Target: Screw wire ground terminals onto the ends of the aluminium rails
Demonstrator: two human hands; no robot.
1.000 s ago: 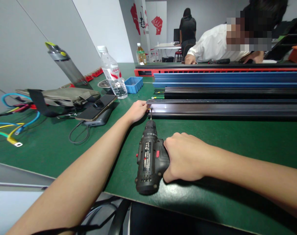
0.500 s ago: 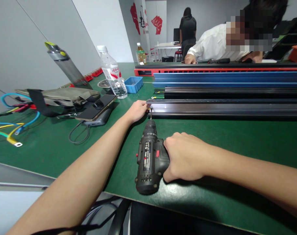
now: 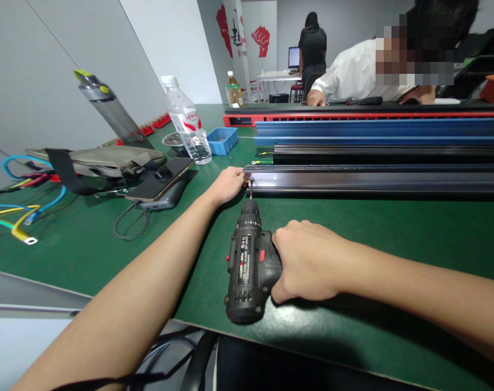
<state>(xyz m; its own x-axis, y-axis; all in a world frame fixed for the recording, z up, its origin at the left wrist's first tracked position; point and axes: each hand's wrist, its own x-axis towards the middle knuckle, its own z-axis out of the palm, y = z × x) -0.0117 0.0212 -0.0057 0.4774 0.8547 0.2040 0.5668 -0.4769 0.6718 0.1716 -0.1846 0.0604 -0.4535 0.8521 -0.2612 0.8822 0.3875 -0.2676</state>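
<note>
Sideways, with its handle toward the right, we held the cordless drill [image 3: 247, 266] over the green tabletop [image 3: 353, 222], its chuck pointing away from us. Our right hand [image 3: 306, 263] was clenched around the handle, back turned up, knuckles on the far side and thumb on the near side; the fingers' undersides were hidden. The right forearm [image 3: 413, 282] ran in from the right edge, nearly flat above the table.

Our left arm [image 3: 157, 260] reached out long and slanting from the lower left, the wrist just beyond the smartphone [image 3: 161, 179]. The left hand [image 3: 230, 184] had its fingertips at the left end of the dark metal profile [image 3: 373, 182], but we could not tell whether they pinched it or only pressed against it. That profile lay crosswise on the tabletop, beyond the drill, and the slim bit [image 3: 251, 191] reached up to its left end, right beside our fingertips. Behind it, roughly parallel, lay a black profile [image 3: 373, 156] and a blue profile [image 3: 373, 130].
</note>
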